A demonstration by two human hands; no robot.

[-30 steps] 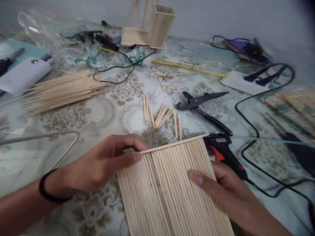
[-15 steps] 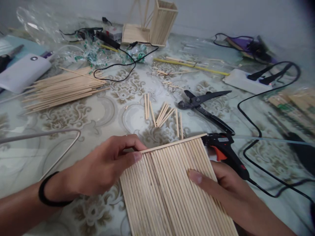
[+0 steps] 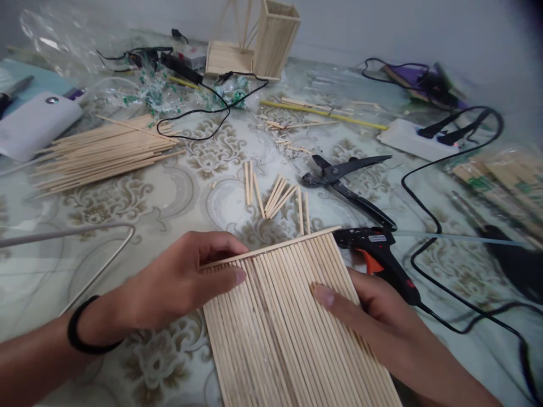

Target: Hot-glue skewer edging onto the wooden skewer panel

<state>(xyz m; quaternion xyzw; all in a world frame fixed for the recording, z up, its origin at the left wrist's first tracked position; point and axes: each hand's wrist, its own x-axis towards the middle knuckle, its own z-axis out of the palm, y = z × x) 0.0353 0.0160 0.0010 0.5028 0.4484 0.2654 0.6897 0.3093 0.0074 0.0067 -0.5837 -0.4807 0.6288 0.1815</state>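
A flat panel of wooden sticks (image 3: 271, 333) set side by side lies tilted before me, its lower part cut off by the frame. One thin stick (image 3: 275, 247) runs crosswise along its top edge. My left hand (image 3: 186, 280) is closed on the top left corner, thumb on the face and fingers behind the edge. Gripping the right side is my right hand (image 3: 373, 322), its thumb on the face and its other fingers mostly hidden behind. Just beyond the upper right corner rests a black glue gun (image 3: 382, 254) with an orange trigger.
Short cut sticks (image 3: 278, 198) lie beyond the panel, with black cutters (image 3: 348, 181) to their right. Long sticks (image 3: 110, 152) are piled left. A white power strip (image 3: 418, 138) with black cables stands right. A stick-built box (image 3: 278, 42) is at the back.
My left thumb has slipped off the crosswise stick onto the panel's face, exposing more of that stick's left end. Hands, panel and background sit slightly further left in the view.
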